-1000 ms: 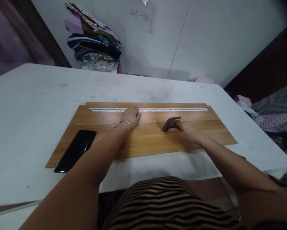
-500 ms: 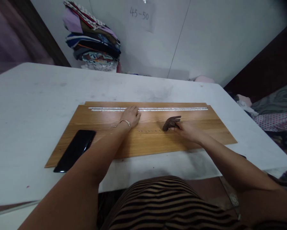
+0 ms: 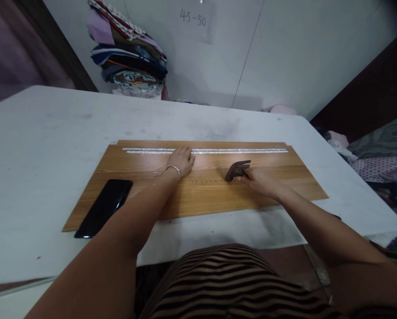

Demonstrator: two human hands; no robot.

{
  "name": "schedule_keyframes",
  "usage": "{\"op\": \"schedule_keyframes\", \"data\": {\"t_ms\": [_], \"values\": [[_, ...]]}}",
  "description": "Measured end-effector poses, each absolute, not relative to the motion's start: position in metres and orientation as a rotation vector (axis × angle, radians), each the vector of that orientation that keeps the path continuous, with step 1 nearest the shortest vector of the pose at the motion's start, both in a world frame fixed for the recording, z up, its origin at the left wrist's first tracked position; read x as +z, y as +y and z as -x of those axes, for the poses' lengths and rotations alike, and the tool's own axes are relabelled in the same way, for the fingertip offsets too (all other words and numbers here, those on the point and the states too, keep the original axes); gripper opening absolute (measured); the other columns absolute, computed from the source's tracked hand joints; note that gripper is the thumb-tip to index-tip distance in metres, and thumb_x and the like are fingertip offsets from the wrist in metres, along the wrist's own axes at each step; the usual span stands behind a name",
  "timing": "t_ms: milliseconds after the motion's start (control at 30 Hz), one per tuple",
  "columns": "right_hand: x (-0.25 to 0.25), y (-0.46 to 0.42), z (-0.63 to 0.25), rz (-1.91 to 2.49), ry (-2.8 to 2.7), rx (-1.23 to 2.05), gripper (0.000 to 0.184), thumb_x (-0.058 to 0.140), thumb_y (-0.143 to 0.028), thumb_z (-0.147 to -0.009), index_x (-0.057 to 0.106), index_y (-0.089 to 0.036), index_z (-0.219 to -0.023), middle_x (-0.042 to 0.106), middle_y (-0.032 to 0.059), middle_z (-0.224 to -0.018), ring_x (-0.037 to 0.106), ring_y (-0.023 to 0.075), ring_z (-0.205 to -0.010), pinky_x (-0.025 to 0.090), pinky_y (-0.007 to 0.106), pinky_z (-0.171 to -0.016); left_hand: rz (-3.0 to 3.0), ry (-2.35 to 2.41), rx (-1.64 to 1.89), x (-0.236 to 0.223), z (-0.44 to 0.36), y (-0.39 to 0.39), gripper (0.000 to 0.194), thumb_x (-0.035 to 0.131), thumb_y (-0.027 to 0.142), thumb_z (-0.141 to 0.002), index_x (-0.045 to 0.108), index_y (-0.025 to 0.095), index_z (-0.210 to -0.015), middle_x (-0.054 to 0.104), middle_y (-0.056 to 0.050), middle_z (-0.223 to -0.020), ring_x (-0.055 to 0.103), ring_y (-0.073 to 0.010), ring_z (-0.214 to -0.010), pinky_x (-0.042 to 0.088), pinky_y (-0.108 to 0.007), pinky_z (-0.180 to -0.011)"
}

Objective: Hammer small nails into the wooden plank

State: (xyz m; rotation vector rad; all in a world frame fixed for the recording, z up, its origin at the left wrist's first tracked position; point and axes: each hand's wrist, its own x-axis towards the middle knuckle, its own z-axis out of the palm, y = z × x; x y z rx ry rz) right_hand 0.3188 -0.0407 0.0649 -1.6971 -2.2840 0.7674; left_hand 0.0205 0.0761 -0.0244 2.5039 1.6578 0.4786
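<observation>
My right hand (image 3: 256,180) is closed round the handle of a dark claw hammer (image 3: 235,170). The hammer head sits low over the wooden board (image 3: 198,204), at the right end of a row of small dark marks or nail heads (image 3: 206,181); whether it touches the wood I cannot tell. Flat on the board lies my left hand (image 3: 183,161), fingers stretched out across two long white strips with markings (image 3: 238,151). It holds nothing visible. Just left of my braceleted wrist are a few thin nail-like metal pieces (image 3: 156,174), partly hidden.
A black phone (image 3: 103,208) overlaps the board's left end and the white table (image 3: 45,177). Behind the table, folded cloth (image 3: 128,53) is stacked against a pale wall with a "45-50" paper (image 3: 193,20). More fabric (image 3: 380,168) is heaped at right.
</observation>
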Motion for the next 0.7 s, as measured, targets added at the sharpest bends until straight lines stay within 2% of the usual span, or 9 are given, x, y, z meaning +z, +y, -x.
{"op": "schedule_keyframes", "data": {"t_ms": [133,367,567,700], "values": [[0.0615,-0.041,-0.3185,1.653,-2.285,0.782,0.024,0.059,-0.029,-0.096,0.075,-0.023,-0.112,0.078,0.0076,-0.11,0.072,0.0262,-0.101,0.055,0.04,-0.093,-2.499,1.667,0.461,-0.0234,-0.0209,0.0758,0.038,0.041,0.032,-0.098,0.068,0.016,-0.118,0.067,-0.015,-0.132,0.056,-0.0302,-0.128,0.042,-0.045,-0.112],[0.0657,-0.039,-0.3198,1.734,-2.295,0.734,0.022,0.061,-0.032,-0.095,0.075,-0.021,-0.108,0.077,0.0123,-0.112,0.072,0.0311,-0.102,0.056,0.045,-0.091,-2.508,1.657,0.477,-0.0234,-0.021,0.0759,0.034,0.041,0.031,-0.098,0.069,0.018,-0.115,0.068,-0.015,-0.126,0.057,-0.0304,-0.124,0.043,-0.046,-0.11],[0.0618,-0.0402,-0.3181,1.688,-2.287,0.787,0.023,0.058,-0.03,-0.097,0.075,-0.023,-0.111,0.078,0.0088,-0.112,0.072,0.0277,-0.102,0.057,0.042,-0.091,-2.504,1.67,0.478,-0.0245,-0.0213,0.0763,0.034,0.042,0.032,-0.098,0.068,0.019,-0.116,0.068,-0.013,-0.128,0.057,-0.0294,-0.125,0.043,-0.045,-0.11],[0.0631,-0.0405,-0.318,1.682,-2.28,0.788,0.023,0.059,-0.03,-0.096,0.075,-0.022,-0.11,0.078,0.0102,-0.112,0.072,0.0292,-0.101,0.057,0.043,-0.09,-2.502,1.67,0.484,-0.0244,-0.0213,0.0762,0.034,0.042,0.032,-0.099,0.068,0.02,-0.117,0.068,-0.012,-0.129,0.056,-0.0288,-0.126,0.042,-0.044,-0.112]]}}
